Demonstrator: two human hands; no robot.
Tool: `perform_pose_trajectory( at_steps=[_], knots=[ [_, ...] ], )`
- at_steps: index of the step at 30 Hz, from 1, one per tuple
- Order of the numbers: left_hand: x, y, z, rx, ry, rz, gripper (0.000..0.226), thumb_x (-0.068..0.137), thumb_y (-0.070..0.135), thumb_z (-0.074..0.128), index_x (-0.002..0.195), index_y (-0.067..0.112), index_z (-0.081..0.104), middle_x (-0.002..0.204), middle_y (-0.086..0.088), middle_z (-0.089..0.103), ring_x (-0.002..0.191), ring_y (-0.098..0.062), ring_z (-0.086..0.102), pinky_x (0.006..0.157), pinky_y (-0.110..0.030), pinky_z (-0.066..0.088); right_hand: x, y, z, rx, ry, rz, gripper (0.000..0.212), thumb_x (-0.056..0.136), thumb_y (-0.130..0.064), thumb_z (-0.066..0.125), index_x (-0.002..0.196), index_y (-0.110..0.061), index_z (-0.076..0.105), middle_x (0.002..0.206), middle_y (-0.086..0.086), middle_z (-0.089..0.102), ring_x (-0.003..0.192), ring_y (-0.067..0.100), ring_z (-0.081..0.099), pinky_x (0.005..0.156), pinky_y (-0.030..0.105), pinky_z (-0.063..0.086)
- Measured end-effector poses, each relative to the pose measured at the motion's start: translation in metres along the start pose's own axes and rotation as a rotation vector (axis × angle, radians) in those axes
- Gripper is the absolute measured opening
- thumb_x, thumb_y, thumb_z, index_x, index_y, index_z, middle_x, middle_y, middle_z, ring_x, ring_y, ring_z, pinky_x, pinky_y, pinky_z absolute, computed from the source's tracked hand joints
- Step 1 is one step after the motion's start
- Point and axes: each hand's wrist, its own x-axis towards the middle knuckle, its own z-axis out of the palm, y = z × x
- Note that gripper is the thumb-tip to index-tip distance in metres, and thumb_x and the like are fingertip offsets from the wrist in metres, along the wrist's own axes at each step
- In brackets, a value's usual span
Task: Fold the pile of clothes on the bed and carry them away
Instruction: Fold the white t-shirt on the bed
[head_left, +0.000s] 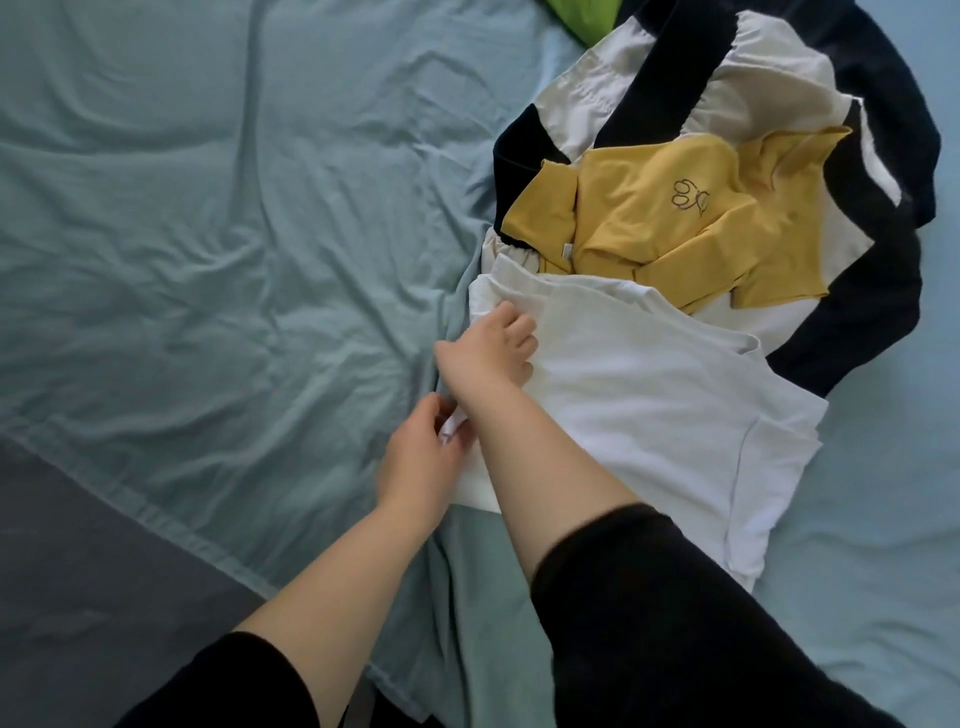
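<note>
White T-shirt (649, 395) tops the pile (727, 218) at centre right of the bed (208, 208); left hand (423, 457) pinches its near edge, right hand (491, 353) grips farther up (likely to spread it for folding).

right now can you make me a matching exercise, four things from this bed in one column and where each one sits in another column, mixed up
Things:
1. white cotton t-shirt
2. yellow top with a small outline drawing
3. bright green fabric
4. grey-blue bed sheet

Places:
A. top edge of the view, barely showing
B. spread wide to the left of the pile
C. nearest, under both hands
D. middle of the pile, on dark navy and white clothes

Pairs: 1-C, 2-D, 3-A, 4-B
</note>
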Motion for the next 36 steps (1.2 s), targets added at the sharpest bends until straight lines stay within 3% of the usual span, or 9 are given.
perform_pose_trajectory(
  at_steps=[4,8,14,18,22,26,29,32,36],
  knots=[
    [-0.005,0.001,0.007,0.041,0.063,0.037,0.010,0.083,0.031,0.058,0.078,0.030,0.050,0.069,0.014,0.061,0.057,-0.005,0.052,0.055,-0.034,0.042,0.004,0.023,0.007,0.133,0.241,-0.121,0.043,0.085,-0.007,0.054,0.127,-0.010,0.047,0.128,0.013,0.044,0.113,0.030,0.045,0.089,0.032,0.036],
    [-0.021,0.006,0.014,0.107,-0.002,0.094,0.013,0.082,0.034,0.062,0.080,0.038,0.050,0.078,0.017,0.060,0.063,-0.006,0.054,0.056,-0.029,0.042,0.018,0.065,-0.028,0.705,0.119,-0.046,0.011,0.088,-0.008,0.055,0.082,-0.011,0.065,0.081,0.009,0.059,0.079,0.022,0.053,0.072,0.029,0.041],
    [-0.058,0.020,0.054,0.339,-0.161,0.250,0.012,0.084,0.036,0.059,0.089,0.041,0.049,0.087,0.024,0.057,0.069,-0.003,0.056,0.053,-0.025,0.037,0.011,0.153,-0.072,1.124,0.099,0.189,0.022,0.091,-0.022,0.064,0.073,-0.010,0.058,0.076,0.005,0.062,0.074,0.018,0.059,0.070,0.031,0.050],
    [-0.083,0.031,0.107,0.561,-0.278,0.345,0.010,0.088,0.043,0.050,0.096,0.040,0.044,0.083,0.015,0.062,0.070,-0.012,0.059,0.057,-0.029,0.044,0.005,0.219,-0.093,1.013,0.293,0.211,0.032,0.095,-0.029,0.057,0.079,-0.002,0.055,0.073,0.008,0.055,0.067,0.018,0.052,0.064,0.031,0.044],
    [-0.106,0.037,0.165,0.676,-0.372,0.387,0.009,0.091,0.044,0.043,0.096,0.041,0.036,0.066,0.013,0.055,0.053,-0.006,0.054,0.048,-0.026,0.034,0.002,0.280,-0.113,0.857,0.409,0.188,0.035,0.099,-0.028,0.047,0.068,-0.017,0.036,0.061,-0.004,0.040,0.051,0.008,0.035,0.052,0.024,0.031],
    [-0.120,0.041,0.220,0.692,-0.433,0.440,0.012,0.090,0.039,0.043,0.100,0.041,0.037,0.067,0.011,0.056,0.057,-0.012,0.057,0.049,-0.026,0.037,0.016,0.335,-0.136,0.802,0.388,0.134,0.015,0.100,-0.014,0.041,0.088,-0.013,0.052,0.074,-0.003,0.050,0.063,0.009,0.044,0.060,0.021,0.036],
    [-0.124,0.045,0.252,0.703,-0.420,0.469,0.019,0.091,0.039,0.041,0.109,0.043,0.035,0.062,0.012,0.053,0.051,-0.005,0.052,0.045,-0.025,0.031,0.032,0.363,-0.151,0.812,0.424,0.056,0.023,0.098,-0.014,0.045,0.075,-0.018,0.045,0.066,-0.008,0.042,0.052,0.001,0.037,0.050,0.010,0.032],
    [-0.122,0.042,0.281,0.697,-0.430,0.462,0.023,0.091,0.039,0.041,0.111,0.046,0.032,0.077,0.011,0.059,0.070,-0.019,0.063,0.056,-0.031,0.041,0.052,0.384,-0.156,0.840,0.392,0.002,0.023,0.097,-0.019,0.048,0.078,-0.007,0.043,0.067,0.001,0.039,0.056,0.006,0.035,0.052,0.017,0.032],
    [-0.111,0.028,0.298,0.786,-0.497,0.436,0.026,0.094,0.043,0.043,0.117,0.043,0.032,0.095,0.005,0.065,0.081,-0.026,0.065,0.068,-0.036,0.051,0.076,0.395,-0.143,0.874,0.299,0.084,0.013,0.097,-0.019,0.049,0.084,-0.017,0.049,0.078,0.002,0.053,0.073,0.016,0.050,0.068,0.030,0.043]
  ],
)
